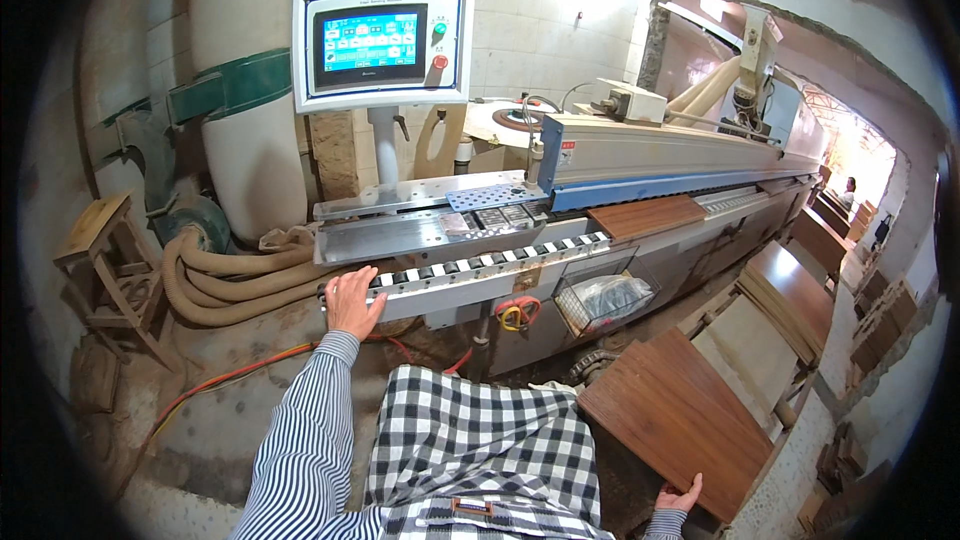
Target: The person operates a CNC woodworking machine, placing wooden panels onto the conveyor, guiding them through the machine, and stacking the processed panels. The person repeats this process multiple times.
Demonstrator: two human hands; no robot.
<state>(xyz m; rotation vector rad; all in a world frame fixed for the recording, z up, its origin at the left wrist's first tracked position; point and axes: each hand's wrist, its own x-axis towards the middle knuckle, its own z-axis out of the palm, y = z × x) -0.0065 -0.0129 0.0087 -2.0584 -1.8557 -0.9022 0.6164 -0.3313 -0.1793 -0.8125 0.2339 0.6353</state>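
Note:
My left hand (pixel 352 300) rests over the near end of a rail of black and white rollers (pixel 450 269) on the machine, its fingers spread. My right hand (pixel 678 495) grips the near edge of a dark brown wood-grain panel (pixel 665 405) at lower right, lying slanted over lighter boards. Another brown panel (pixel 645 216) lies on the machine bed beside a blue-edged beam (pixel 660 183). A control screen on a post (pixel 366 45) stands above the metal infeed plates (pixel 400 240).
Ribbed hoses (pixel 210 280), a wooden stool (pixel 110 270) and red and yellow cables (pixel 240 370) are at left. A wire basket with plastic wrap (pixel 605 300) hangs under the bed. Board stacks (pixel 780 295) line the right. Another person (pixel 847 195) is far back at right.

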